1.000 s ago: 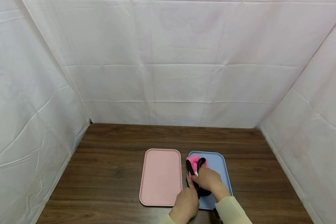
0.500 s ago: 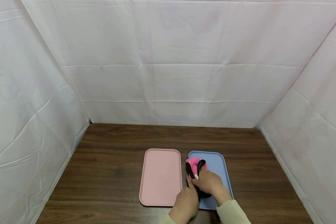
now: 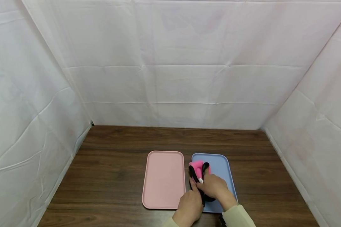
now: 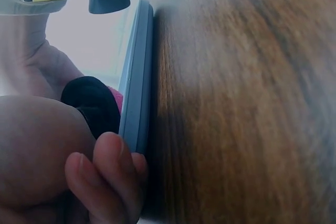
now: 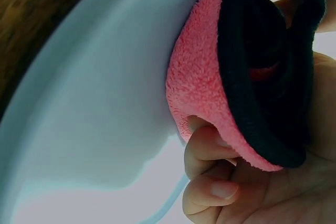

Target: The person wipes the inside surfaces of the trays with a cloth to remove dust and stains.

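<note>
A fuzzy pink piece with black trim (image 3: 197,165), its exact kind unclear, lies bunched over the left part of the blue tray (image 3: 221,165). My right hand (image 3: 216,187) grips it from the right; in the right wrist view, fingers curl round the pink pile side (image 5: 197,72) beside the black edging. A small white bit shows near the right thumb. My left hand (image 3: 188,203) holds the near left end, its index finger lying along the black part. In the left wrist view, several curled left fingertips (image 4: 113,163) sit by the tray's edge; the exact hold is hidden.
A pink tray (image 3: 164,179) lies on the dark wooden table (image 3: 110,170), just left of the blue one. White cloth walls (image 3: 182,85) enclose the table at the back and both sides. A black band is partly visible at the right sleeve (image 3: 238,217).
The far end of the pink and black piece has come slightly nearer my body. My right hand has shifted a little down and right with it; the left hand stays almost in place.
</note>
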Motion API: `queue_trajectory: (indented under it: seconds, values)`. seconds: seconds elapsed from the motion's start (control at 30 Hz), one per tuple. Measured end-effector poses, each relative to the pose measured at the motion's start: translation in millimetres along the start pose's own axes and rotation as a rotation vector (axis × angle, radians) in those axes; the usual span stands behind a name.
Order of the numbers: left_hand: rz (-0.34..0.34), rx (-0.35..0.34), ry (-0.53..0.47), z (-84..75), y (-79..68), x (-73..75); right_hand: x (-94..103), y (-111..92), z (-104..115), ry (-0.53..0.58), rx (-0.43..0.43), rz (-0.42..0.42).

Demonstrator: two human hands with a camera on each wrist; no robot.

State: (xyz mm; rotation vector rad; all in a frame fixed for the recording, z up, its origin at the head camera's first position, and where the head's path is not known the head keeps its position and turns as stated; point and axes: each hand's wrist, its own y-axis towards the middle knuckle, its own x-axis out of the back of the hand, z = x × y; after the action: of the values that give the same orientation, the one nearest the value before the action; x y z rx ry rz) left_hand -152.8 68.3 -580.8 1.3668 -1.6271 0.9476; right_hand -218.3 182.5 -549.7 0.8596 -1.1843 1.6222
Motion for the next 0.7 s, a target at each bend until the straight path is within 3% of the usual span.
queue_trajectory:
  seconds: [0.1,0.4,0.7]
  values:
    - [0.006,0.012,-0.005,-0.6,1.0,-0.8,1.2,-1,-2,0.007,0.002,0.003]
    - [-0.069,-0.008,0.039,0.6,-2.0,-2.0,1.6,-1,-11,0.017,-0.001,0.013]
    - [-0.082,-0.012,0.052,-0.1,-2.1,-1.7,2.8,-3,-19,0.029,0.013,-0.012]
